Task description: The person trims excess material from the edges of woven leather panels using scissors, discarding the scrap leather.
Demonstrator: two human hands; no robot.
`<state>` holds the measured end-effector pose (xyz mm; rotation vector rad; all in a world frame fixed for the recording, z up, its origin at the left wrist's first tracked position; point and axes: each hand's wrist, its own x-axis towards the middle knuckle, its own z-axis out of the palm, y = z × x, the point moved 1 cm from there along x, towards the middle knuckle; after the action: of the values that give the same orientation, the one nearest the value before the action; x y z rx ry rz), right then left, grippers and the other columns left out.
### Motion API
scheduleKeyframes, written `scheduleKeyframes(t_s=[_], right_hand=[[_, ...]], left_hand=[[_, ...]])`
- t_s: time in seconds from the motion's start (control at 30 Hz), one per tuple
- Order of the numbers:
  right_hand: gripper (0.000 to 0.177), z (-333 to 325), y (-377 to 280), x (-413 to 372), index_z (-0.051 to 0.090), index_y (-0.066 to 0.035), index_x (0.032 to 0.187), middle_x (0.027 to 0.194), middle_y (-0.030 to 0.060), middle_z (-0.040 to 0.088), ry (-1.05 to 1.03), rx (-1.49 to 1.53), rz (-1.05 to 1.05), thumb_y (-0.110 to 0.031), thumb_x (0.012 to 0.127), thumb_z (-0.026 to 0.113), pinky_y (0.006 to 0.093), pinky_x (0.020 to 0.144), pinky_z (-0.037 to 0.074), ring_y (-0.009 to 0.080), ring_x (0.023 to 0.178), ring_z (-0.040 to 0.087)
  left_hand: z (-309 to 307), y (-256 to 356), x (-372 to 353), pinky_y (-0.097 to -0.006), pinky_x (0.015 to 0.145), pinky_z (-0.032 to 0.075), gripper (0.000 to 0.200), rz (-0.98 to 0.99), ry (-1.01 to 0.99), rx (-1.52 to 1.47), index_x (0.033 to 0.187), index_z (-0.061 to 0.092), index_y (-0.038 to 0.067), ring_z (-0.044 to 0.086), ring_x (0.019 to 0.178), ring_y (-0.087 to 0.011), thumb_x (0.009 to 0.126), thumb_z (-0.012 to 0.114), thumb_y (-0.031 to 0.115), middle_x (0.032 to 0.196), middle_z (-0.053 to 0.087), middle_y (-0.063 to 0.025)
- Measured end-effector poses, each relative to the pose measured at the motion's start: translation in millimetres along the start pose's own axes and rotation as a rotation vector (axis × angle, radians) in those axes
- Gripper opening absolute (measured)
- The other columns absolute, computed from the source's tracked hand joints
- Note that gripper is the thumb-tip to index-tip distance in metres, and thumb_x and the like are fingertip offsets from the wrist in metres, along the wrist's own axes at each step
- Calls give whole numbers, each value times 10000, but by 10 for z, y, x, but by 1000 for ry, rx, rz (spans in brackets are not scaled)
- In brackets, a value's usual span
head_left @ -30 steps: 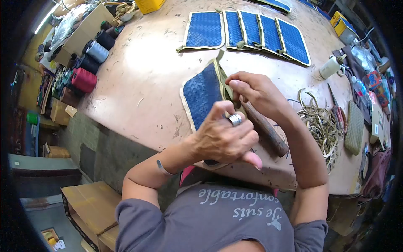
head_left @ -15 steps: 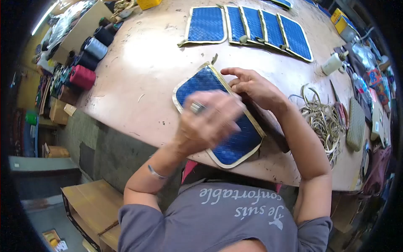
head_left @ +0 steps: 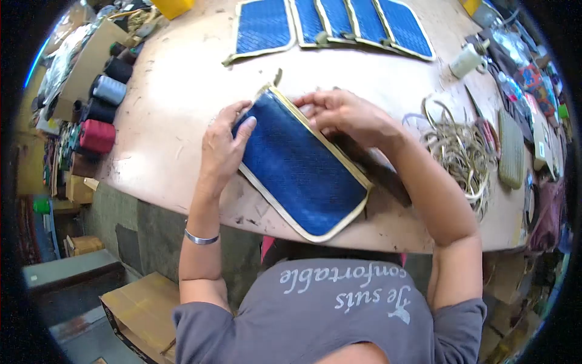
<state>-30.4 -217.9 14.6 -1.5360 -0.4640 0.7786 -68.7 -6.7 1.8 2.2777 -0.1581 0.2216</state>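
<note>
A blue woven pouch (head_left: 297, 164) with pale gold trim lies tilted at the table's near edge, its gold-edged long side facing right. My left hand (head_left: 221, 145) grips its upper left edge, thumb on the blue face and fingers at the outer border. At the upper part of the gold edge, my right hand (head_left: 345, 118) is closed with bent fingers against the trim; its fingertips are partly hidden. A small tab sticks out from the pouch's top corner. Under my right forearm lies a long dark brown piece (head_left: 385, 176), whose kind I cannot make out.
Several similar blue panels (head_left: 264, 27) lie overlapping at the far side. On the right are a heap of pale strips (head_left: 458, 151), scissors (head_left: 485, 130), a white bottle (head_left: 465, 62) and a ribbed, pale block (head_left: 511, 148). Thread spools (head_left: 97, 136) line the left edge.
My left hand, blurred over the pouch before, has moved left and now holds its upper left edge. My right hand's fingers have bent in against the gold edge. The camera view has shifted.
</note>
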Motion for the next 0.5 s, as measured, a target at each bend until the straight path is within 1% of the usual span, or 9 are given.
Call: scheduleKeyframes(t_s=[0.07,0.1,0.13,0.2,0.27,0.3,0.4,0.47,0.5], right_hand=[[417,22,-33,-23,439,45,1105,820,9,534,-12,57,5,-29,705,529,166,622,380,62,699,478],[412,34,-60,-34,445,49,1097,814,10,532,-4,50,22,-22,700,528,167,632,381,63,700,478],[407,47,-77,-41,451,52,1088,807,11,530,4,47,41,-14,694,528,168,642,381,64,701,479],[411,93,-106,-42,445,48,1095,887,55,553,-66,113,67,20,691,511,197,724,398,84,782,513],[317,177,-59,-52,497,40,1009,852,84,591,-7,18,-28,26,692,486,237,674,425,113,767,547],[337,191,-95,-56,497,29,1007,816,118,596,18,-238,-44,50,674,453,267,685,433,170,759,567],[328,440,-478,-194,514,14,961,768,139,586,163,-466,-370,63,644,444,290,672,439,237,756,574],[253,583,-731,-254,528,-1,901,754,117,569,336,-707,-708,4,650,491,292,643,438,258,717,567],[211,631,-809,-244,529,-18,867,754,96,563,398,-837,-894,-51,659,514,294,615,436,223,686,563]], left_hand=[[-31,-68,10,-238,717,428,235,-16,11,-75,1017,527,20,529,807,-138,793,517,93,895,561,-84],[-22,-142,17,-214,673,426,217,1,26,-176,995,531,20,504,753,-102,785,524,72,862,549,-56],[-55,-66,3,-216,666,424,197,-14,36,-192,975,528,21,495,725,-99,784,519,67,834,545,-44],[-85,-14,-22,-219,682,418,228,-61,62,-237,994,508,34,487,763,-104,768,531,55,851,523,-44],[-130,65,-31,-231,727,405,304,-65,61,-421,1007,482,17,472,799,-114,709,538,-5,907,501,-58],[-149,33,-37,-232,734,404,321,-65,62,-536,1006,480,14,469,791,-113,693,533,-28,918,502,-60],[-396,149,-95,-203,769,383,356,-30,136,-743,1003,494,-11,468,847,-98,653,501,-78,939,495,-51],[-644,232,-212,-205,738,405,340,107,347,-813,979,501,-21,486,840,-107,646,502,-89,949,497,-69],[-770,309,-198,-220,727,412,295,438,405,-692,951,499,-10,487,827,-125,661,532,-57,919,491,-78]])
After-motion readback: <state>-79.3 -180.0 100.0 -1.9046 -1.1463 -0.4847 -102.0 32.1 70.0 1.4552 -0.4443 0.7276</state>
